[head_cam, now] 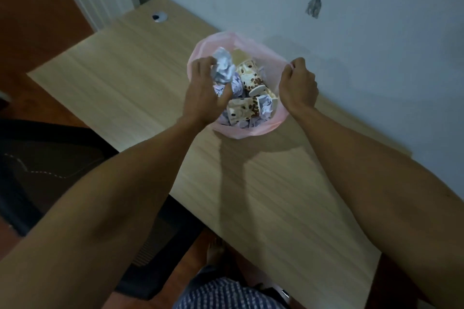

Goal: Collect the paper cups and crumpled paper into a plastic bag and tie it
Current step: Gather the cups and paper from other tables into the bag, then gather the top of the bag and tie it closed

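My pink plastic bag [247, 130] stands open on the worktop [125, 78], close to the wall, and I take it as my landmark. Inside it lie several paper cups [251, 78] printed with brown spots, tipped on their sides, with balls of crumpled paper [265, 108] wedged among them.

My right hand [298, 85] is at the bag's right rim, its fingers [292, 65] curled and pinching the thin plastic edge to keep the mouth spread. My left hand [203, 90] is over the bag's left side, its fingers [204, 63] bent around a ball of crumpled paper [222, 65] that sits just within the rim, on top of the pile. I judge that I am dropping or pressing this ball in, though I cannot tell whether the grip is firm or already loosening.

No loose cup or paper shows on the worktop around the bag, so collecting seems nearly done and tying is what remains.

The relation that matters next: the bag's mouth faces straight up at me, and its rim runs between my two hands. The right hand already has its side. The left hand is directly above the opposite rim and nearest to it, so once it lets go of the paper it needs only to shift outward, away from the bag's middle, to catch that edge. The two edges then meet over the centre.
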Motion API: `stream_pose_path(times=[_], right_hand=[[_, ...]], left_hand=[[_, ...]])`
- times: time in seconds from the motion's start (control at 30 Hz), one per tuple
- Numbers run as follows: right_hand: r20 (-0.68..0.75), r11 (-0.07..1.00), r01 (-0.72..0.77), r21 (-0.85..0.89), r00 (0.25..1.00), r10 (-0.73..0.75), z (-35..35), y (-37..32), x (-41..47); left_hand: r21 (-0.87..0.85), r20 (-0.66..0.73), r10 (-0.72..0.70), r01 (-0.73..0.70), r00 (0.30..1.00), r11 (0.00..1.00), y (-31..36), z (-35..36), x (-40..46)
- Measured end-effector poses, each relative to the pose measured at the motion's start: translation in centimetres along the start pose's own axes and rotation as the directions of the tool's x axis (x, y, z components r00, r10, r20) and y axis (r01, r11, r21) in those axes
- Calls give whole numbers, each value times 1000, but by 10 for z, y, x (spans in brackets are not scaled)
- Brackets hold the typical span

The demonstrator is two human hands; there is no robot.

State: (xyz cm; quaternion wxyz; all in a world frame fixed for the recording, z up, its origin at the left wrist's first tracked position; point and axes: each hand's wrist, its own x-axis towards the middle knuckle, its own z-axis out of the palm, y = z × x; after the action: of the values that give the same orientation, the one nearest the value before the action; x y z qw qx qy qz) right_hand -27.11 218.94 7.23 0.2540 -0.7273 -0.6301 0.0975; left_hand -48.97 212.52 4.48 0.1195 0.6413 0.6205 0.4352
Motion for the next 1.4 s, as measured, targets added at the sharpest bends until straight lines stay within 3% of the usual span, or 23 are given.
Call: stream_pose_path(times=[0.1,0.23,0.3,0.37,0.43,0.5,0.57,0.67,0.73,0.9,1.0,1.1,1.23,1.3,1.4], right_hand=[[-28,998,-28,50,999,30,-5,-2,5],[-66,993,-38,116,997,46,-7,1,6],[-58,986,-29,164,998,39,-6,6,7],[-30,975,-37,221,999,44,-4,9,8],[17,963,-82,257,997,80,-2,10,9],[88,948,-152,281,987,132,-2,10,11],[202,932,-246,266,960,195,-3,10,13],[396,897,-426,113,848,353,-7,10,15],[491,863,-505,31,760,427,-9,14,16],[614,778,-628,8,618,492,-23,25,9],[512,763,-618,189,725,461,-42,26,12],[343,861,-453,231,866,363,-67,30,19],[348,874,-436,215,870,349,-114,35,19],[339,907,-397,143,880,332,-133,45,21],[202,929,-365,-57,907,369,-163,66,17]], left_hand=[[-17,200,100,-98,975,995,18,30,24],[3,452,124,-141,884,990,17,63,31],[87,374,130,-174,918,981,7,62,27],[225,182,134,-174,974,959,-3,50,29],[320,3,25,-25,1000,947,-16,34,36],[246,-72,-204,215,976,945,-30,23,46],[0,13,-434,434,901,901,-40,14,62],[-253,251,-675,721,693,646,-44,13,89],[-224,251,-715,758,652,612,-42,16,97],[-102,175,-617,637,767,764,-29,16,96],[-130,198,-564,592,802,796,-5,4,108],[-203,224,-559,599,798,774,29,-8,123],[-144,242,-530,570,813,809,62,-24,141],[-50,250,-522,549,816,834,72,-29,153],[73,319,-489,494,812,867,96,-43,160]])
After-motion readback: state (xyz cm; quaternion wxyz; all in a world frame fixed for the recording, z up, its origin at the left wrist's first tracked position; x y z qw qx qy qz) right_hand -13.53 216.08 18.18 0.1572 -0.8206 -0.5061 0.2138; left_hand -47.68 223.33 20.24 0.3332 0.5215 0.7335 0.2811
